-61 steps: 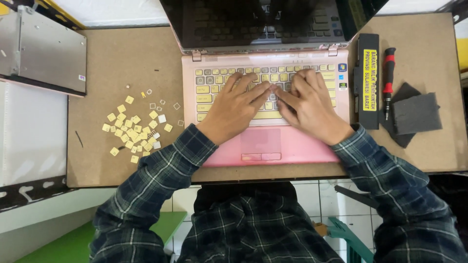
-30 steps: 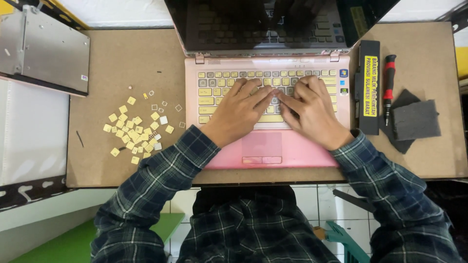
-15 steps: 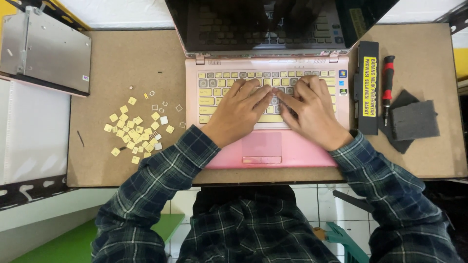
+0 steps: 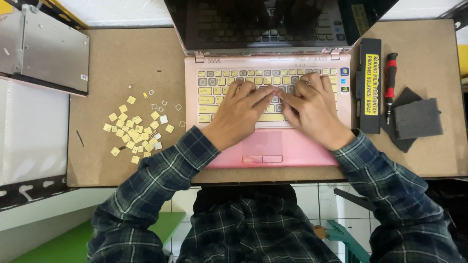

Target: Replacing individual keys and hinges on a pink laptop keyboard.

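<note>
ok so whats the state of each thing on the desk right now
laptop: lid open, screen dark
keyboard: some keys off, grey gaps among yellow caps
keycaps: loose, scattered left of the laptop
left hand: on the keyboard, fingertips meeting the right's
right hand: on the keyboard, fingers bent
screwdriver: lying flat, untouched
foam pads: lying overlapped
metal panel: flat, at the desk's far left corner

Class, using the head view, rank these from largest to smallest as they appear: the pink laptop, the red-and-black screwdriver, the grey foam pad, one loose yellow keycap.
1. pink laptop
2. grey foam pad
3. red-and-black screwdriver: longer than the pad, but far thinner
4. loose yellow keycap
</note>
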